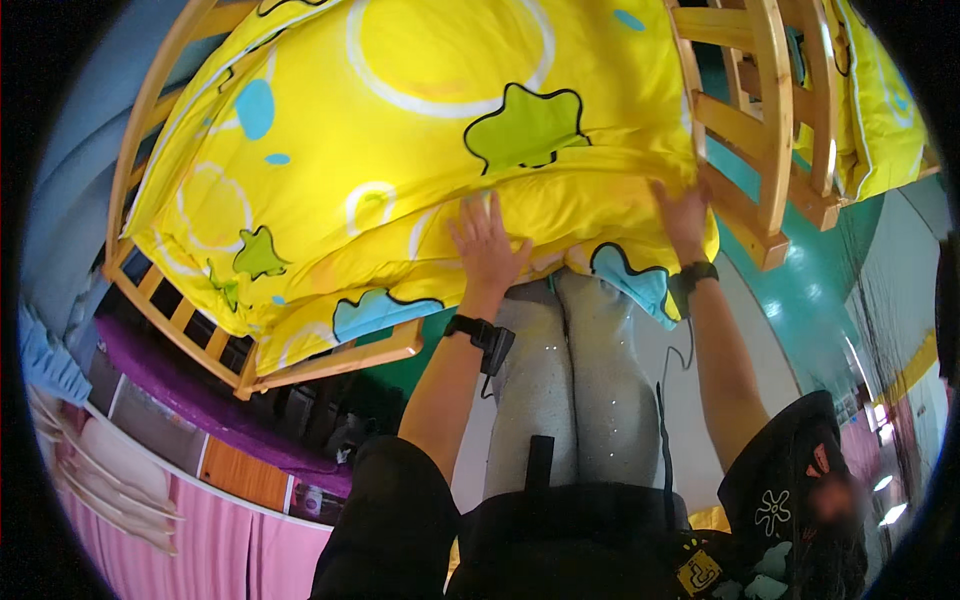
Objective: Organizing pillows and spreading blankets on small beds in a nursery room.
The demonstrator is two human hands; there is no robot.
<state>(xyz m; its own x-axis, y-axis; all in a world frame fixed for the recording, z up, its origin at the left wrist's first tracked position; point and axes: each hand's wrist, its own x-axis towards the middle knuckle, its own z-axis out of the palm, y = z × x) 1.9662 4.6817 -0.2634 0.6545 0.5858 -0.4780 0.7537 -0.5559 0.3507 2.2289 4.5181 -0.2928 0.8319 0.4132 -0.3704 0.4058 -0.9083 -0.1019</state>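
A yellow quilt (330,200) with green, blue and white shapes covers a small wooden bed, its near edge folded and hanging over the side. My left hand (487,245) lies on the quilt near its front edge, fingers spread and holding nothing. On the quilt's right end, beside the wooden rail, rests my right hand (685,220). That hand is slightly blurred, with its thumb apart from the fingers and nothing visible in its grasp. Both wrists wear black bands with cables.
The bed's wooden rails (350,358) run along the left and near left. A second wooden bed frame (775,130) with yellow bedding stands close on the right. At lower left are a purple cover (215,405) and a pink curtain (215,540). My grey-trousered legs (570,390) touch the bedside.
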